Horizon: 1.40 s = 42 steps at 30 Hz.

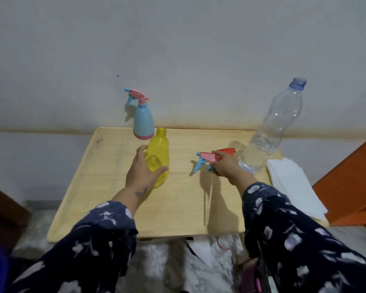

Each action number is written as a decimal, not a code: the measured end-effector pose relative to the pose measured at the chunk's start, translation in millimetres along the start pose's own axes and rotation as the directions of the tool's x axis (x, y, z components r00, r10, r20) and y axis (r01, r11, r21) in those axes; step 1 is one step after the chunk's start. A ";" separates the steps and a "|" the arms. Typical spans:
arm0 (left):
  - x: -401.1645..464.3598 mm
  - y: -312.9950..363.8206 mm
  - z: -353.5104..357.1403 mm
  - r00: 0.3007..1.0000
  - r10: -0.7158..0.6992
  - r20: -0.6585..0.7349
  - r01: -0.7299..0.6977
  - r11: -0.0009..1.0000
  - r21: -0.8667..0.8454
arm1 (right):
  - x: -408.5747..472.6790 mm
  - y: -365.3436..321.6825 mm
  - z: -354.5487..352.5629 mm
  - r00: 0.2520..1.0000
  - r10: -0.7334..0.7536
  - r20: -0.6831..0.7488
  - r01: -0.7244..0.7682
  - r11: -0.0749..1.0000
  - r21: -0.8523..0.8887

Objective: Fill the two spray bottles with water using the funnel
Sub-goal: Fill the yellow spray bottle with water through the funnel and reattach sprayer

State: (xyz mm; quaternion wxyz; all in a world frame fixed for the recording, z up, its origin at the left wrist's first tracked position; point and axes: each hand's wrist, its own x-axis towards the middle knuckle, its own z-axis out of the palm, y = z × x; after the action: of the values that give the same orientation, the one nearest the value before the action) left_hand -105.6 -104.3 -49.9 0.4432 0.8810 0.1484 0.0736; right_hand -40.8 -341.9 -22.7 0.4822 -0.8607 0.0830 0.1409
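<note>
A yellow spray bottle [159, 153] stands uncapped in the middle of the wooden table [106, 187], and my left hand [141, 168] grips its body. My right hand [225, 164] holds the pink and blue spray head [204, 159] above the table, its clear dip tube [207, 199] hanging down. The red funnel [227, 151] shows just behind my right hand. A blue spray bottle [143, 121] with its pink spray head on stands at the table's back edge. A clear water bottle [270, 132] with a blue cap stands at the right, water in its lower part.
White paper sheets [294, 182] lie at the table's right edge. An orange surface [351, 178] rises at the far right. The grey wall [178, 60] runs right behind the table. Pale bedding or rug [167, 263] lies below the front edge.
</note>
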 end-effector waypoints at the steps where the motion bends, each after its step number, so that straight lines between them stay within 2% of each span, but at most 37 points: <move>1: 0.7 0.6 3.9 1.000 -0.003 -0.006 0.003 1.000 -0.016 | 5.2 8.8 2.5 1.000 0.010 0.018 -0.009 0.999 -0.032; 12: 12.3 12.5 40.2 0.996 -0.047 -0.070 0.043 0.998 -0.054 | 46.8 34.8 15.4 0.996 -0.077 -0.050 0.065 0.977 -0.202; 13: 13.6 13.8 41.8 0.996 -0.046 -0.075 0.042 0.997 -0.058 | 47.2 32.8 14.7 0.989 -0.112 -0.098 0.088 0.970 -0.226; 15: 14.7 15.3 45.7 0.994 -0.062 -0.088 0.056 0.996 -0.065 | 46.8 26.9 12.2 0.936 -0.200 -0.289 0.109 0.947 -0.304; 17: 13.2 13.2 50.7 0.992 -0.089 -0.095 0.082 0.994 -0.079 | 45.3 22.9 8.7 0.849 -0.249 -0.467 0.051 0.917 -0.396; 18: 11.7 11.6 53.2 0.991 -0.099 -0.096 0.090 0.991 -0.095 | 47.2 23.9 7.8 0.832 -0.237 -0.502 0.010 0.911 -0.413; 22: 7.4 5.8 59.0 0.993 -0.090 -0.082 0.078 0.988 -0.131 | 58.2 34.9 7.2 0.891 -0.056 -0.450 -0.087 0.953 -0.291; 25: 4.3 1.8 59.9 0.995 -0.081 -0.062 0.073 0.991 -0.116 | 61.9 38.3 4.2 0.904 -0.023 -0.427 -0.064 0.980 -0.188; 30: -1.0 -3.6 59.4 0.995 -0.075 -0.061 0.068 0.991 -0.117 | 51.7 34.3 0.2 0.900 -0.069 -0.431 0.050 0.997 -0.055; 37: -0.7 0.6 47.7 0.999 -0.041 0.026 0.044 0.992 -0.121 | 24.8 8.5 11.0 0.888 -0.179 -0.424 0.241 0.966 0.096; 42: 0.8 15.4 37.5 0.994 0.091 -0.058 -0.098 0.983 -0.152 | -7.4 -31.1 23.7 0.841 -0.324 -0.433 0.433 0.883 0.180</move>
State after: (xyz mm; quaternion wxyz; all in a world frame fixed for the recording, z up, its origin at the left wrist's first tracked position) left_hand -92.1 -141.2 -59.8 0.5024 0.8478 0.1114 0.1281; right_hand -43.0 -305.4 -6.9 0.5868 -0.7962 0.0228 -0.1454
